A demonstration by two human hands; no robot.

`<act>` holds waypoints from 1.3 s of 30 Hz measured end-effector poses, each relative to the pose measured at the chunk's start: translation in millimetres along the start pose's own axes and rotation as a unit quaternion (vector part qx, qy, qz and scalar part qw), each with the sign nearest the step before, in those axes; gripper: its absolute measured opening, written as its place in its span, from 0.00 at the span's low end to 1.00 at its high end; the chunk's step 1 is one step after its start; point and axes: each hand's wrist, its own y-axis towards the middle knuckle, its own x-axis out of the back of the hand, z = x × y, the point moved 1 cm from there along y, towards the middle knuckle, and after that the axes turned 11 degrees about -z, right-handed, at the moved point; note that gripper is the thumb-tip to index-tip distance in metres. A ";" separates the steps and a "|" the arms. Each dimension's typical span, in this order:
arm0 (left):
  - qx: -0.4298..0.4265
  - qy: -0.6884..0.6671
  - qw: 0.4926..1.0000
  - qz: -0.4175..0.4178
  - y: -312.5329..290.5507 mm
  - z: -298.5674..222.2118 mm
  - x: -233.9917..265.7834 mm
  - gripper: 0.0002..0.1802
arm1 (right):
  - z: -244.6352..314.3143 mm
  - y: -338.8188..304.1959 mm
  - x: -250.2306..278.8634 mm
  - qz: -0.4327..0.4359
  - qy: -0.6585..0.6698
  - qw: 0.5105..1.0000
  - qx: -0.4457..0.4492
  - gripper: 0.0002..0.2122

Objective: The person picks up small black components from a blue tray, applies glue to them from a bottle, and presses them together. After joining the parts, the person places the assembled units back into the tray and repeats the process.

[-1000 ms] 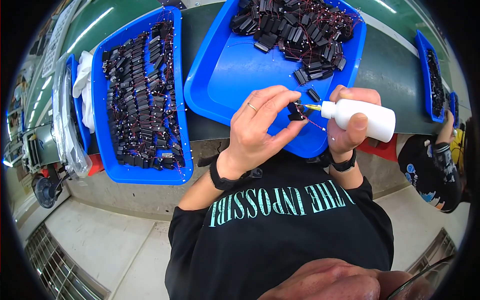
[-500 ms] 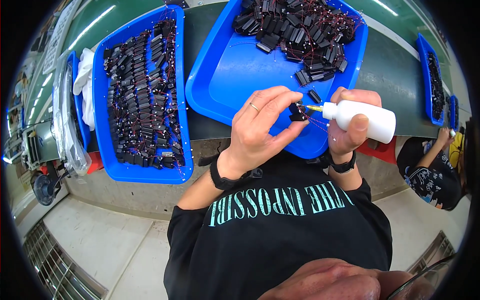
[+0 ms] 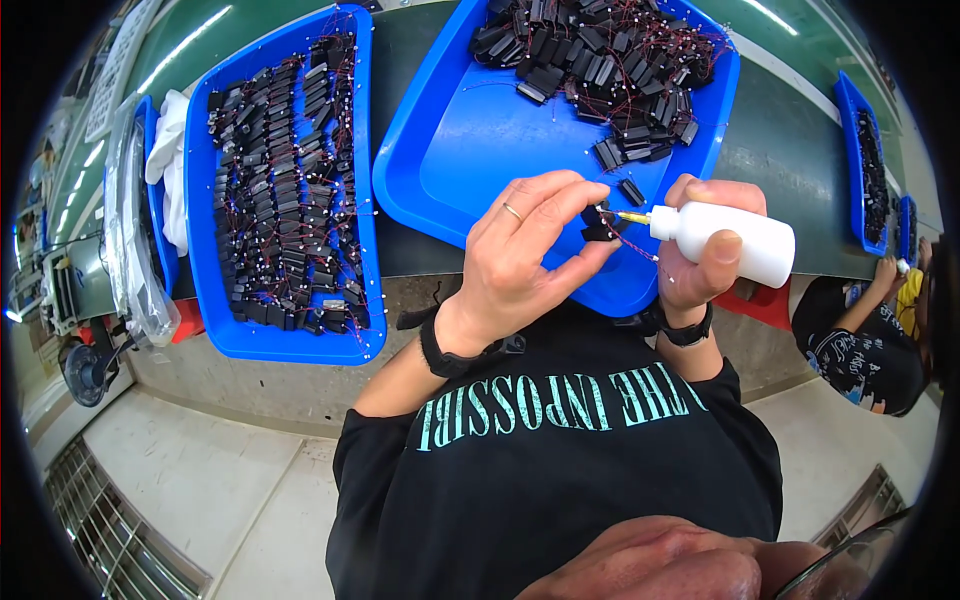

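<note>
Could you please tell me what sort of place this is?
Probably a factory assembly line: there is a long green bench, blue trays of black wired parts, and a co-worker beside the bench.

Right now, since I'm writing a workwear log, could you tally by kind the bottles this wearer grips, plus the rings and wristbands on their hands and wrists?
White nozzle-tipped squeeze bottle: 1
Gold-coloured finger ring: 1
Black wristbands: 2
Total: 4

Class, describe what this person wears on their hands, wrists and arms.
The left hand is ungloved, with a gold-toned ring and a black wristband; the right hand is ungloved, with a black band at the wrist. Both sleeves are short and black.
</note>
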 end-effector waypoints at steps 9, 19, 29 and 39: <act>0.013 0.007 1.000 -0.005 4.0 0.8 4.4 0.25 | -3.0 1.1 -7.0 0.005 0.006 1.000 -0.006 0.23; 0.010 0.010 0.999 -0.043 14.9 -49.6 62.7 0.22 | -5.2 -4.7 -2.8 -0.221 0.165 0.958 -0.081 0.21; 0.182 0.403 0.897 0.008 91.6 41.6 287.2 0.23 | -4.5 4.8 -5.6 -0.087 0.124 0.981 -0.121 0.20; 0.103 0.548 0.815 0.159 104.0 136.7 298.7 0.22 | -14.2 1.4 4.6 -0.046 0.098 0.987 -0.119 0.21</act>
